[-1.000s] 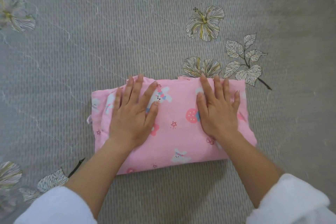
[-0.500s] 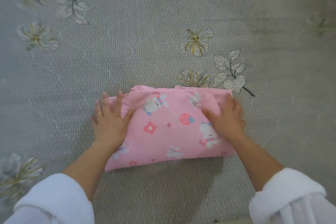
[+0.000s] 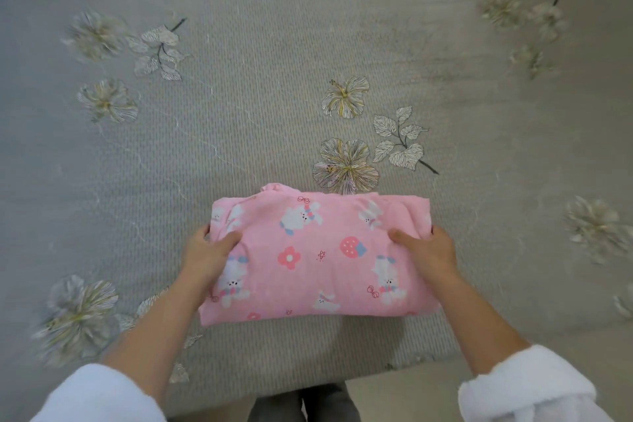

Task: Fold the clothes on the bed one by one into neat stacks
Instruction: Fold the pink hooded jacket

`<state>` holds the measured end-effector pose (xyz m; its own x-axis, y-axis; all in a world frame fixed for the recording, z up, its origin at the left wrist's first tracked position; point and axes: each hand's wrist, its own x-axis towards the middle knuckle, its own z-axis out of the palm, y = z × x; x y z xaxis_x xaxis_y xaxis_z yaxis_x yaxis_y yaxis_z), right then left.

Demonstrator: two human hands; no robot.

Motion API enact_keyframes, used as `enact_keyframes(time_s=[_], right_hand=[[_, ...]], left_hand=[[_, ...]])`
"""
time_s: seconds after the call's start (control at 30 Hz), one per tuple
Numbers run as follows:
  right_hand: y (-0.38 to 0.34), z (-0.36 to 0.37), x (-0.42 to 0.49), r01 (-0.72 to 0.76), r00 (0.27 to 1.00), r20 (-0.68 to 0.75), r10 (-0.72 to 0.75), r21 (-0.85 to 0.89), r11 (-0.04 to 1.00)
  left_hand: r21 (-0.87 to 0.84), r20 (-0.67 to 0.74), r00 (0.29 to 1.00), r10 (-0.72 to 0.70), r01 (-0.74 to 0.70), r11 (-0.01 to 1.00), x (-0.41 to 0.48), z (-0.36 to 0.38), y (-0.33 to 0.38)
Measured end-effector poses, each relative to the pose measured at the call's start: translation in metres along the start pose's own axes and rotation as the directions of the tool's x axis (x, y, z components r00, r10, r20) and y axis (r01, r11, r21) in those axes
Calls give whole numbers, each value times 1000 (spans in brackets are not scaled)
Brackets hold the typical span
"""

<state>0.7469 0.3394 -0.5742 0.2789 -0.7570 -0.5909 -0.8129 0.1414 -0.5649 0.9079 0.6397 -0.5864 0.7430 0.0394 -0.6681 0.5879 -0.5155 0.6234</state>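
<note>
A folded pink garment [image 3: 315, 257] with a bunny and strawberry print lies near the front edge of the bed. My left hand [image 3: 205, 255] grips its left end, thumb on top and fingers tucked under the fabric. At the right end my right hand [image 3: 428, 252] holds it the same way. The bundle looks slightly raised off the bed, with a shadow under its near edge.
The grey bedspread [image 3: 239, 113] with embroidered flowers and leaves stretches out on every side. Its front edge [image 3: 308, 384] runs just below the garment, and dark clothing on my legs shows beneath it. No other clothes are in view.
Both hands slid from pressing flat on top of the garment out to its two ends and took hold of them. The view tilted up, showing more of the bed.
</note>
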Motion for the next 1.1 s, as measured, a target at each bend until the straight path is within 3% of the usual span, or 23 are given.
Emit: enact_keyframes(time_s=[0.2, 0.37, 0.53, 0.67, 1.1], right_hand=[[14, -62, -63, 25, 996, -90, -19, 68, 997], [23, -119, -117, 59, 980, -194, -35, 117, 991], [38, -163, -156, 132, 917, -381, -118, 9, 991], [59, -212, -173, 129, 868, -485, -107, 13, 992], [184, -451, -168, 157, 701, -713, 7, 163, 974]], left_hand=[[-11, 118, 985, 125, -125, 992, -66, -3, 22], [72, 179, 925, 335, -351, 933, -118, -5, 55], [265, 199, 786, 586, -618, 740, -166, 20, 94], [338, 328, 678, 658, -735, 588, -200, 65, 123], [157, 541, 415, 732, -904, 397, -373, 292, 188]])
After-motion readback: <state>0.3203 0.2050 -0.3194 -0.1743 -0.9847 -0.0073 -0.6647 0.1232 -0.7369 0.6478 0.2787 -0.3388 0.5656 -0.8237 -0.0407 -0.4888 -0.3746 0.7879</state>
